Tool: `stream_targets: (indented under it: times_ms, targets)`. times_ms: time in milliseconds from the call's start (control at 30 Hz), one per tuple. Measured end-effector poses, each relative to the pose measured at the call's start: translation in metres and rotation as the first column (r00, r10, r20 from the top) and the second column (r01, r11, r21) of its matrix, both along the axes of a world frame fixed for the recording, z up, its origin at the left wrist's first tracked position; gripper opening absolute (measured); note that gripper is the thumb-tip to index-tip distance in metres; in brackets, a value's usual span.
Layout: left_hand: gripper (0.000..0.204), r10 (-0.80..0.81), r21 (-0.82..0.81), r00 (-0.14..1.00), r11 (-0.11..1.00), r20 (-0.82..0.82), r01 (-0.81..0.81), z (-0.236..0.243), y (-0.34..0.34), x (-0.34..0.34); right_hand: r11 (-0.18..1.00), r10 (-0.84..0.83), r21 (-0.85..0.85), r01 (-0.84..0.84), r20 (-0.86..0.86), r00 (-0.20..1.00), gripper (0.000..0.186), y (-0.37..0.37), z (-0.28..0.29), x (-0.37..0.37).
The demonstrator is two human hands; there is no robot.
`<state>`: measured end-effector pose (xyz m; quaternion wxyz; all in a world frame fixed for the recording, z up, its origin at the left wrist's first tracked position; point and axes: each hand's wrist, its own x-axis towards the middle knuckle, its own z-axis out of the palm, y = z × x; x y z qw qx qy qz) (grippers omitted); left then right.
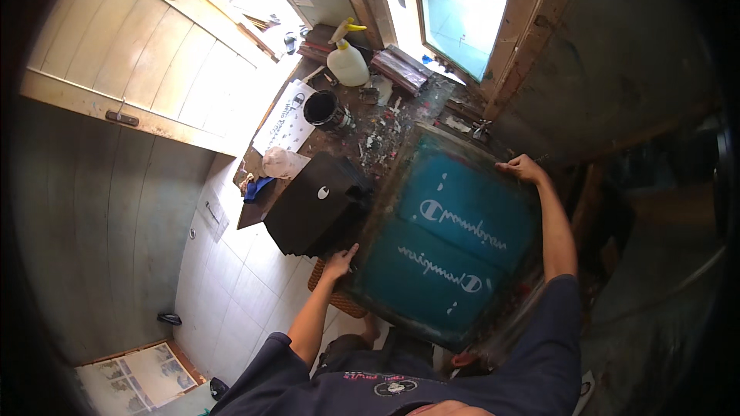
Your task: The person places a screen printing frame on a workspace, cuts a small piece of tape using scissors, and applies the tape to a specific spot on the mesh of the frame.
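Note:
A large screen-printing frame (455, 216), with teal mesh and pale lettering, is tilted in front of me. My left hand (339, 262) is closed on its left edge. At the far right corner, my right hand (522, 169) grips the rim with bent fingers. Just left of the frame, close to my left hand, lies a stack of black sheets or fabric pieces (308, 204) with a small white emblem. The frame's right and lower parts come close to my body, and the underside of the frame is hidden.
On the cluttered, paint-stained table stand a black paint can (324, 110) and a spray bottle (348, 63) with a yellow trigger. A printed white sheet (285, 119), a pale cloth (284, 162) and wrapped bars (401, 69) lie around them. A wooden door (146, 46) stands at the left.

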<state>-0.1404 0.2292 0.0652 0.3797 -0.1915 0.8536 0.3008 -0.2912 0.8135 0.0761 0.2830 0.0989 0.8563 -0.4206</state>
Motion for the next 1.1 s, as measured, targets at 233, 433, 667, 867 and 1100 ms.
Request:
stream_targets:
  times_ms: [233,433,667,867,1100]
  targets:
    - [0.074,-0.034,-0.141,0.999,0.989,0.01,0.035,0.04,0.027,-0.01,0.998,-0.028,0.053,0.03,-0.043,0.999,0.063,-0.004,0.006,0.008]
    - [0.067,-0.066,-0.271,0.997,0.96,0.044,0.076,0.058,0.045,-0.016,0.994,-0.015,0.109,0.031,-0.147,0.989,0.067,-0.015,0.002,0.012]
    - [0.069,-0.034,-0.297,0.999,0.954,0.029,0.041,0.049,0.051,-0.011,0.938,0.003,0.336,0.083,-0.25,0.968,0.083,-0.026,-0.006,0.024]
    - [0.072,-0.074,-0.305,0.997,0.949,0.027,0.079,0.051,0.057,-0.012,0.943,-0.061,0.315,0.105,-0.146,0.987,0.088,-0.029,0.0,0.023]
    - [0.072,-0.036,-0.309,0.997,0.95,0.068,0.055,0.057,0.064,-0.014,0.925,-0.058,0.367,0.103,-0.131,0.99,0.083,-0.037,0.0,0.012]
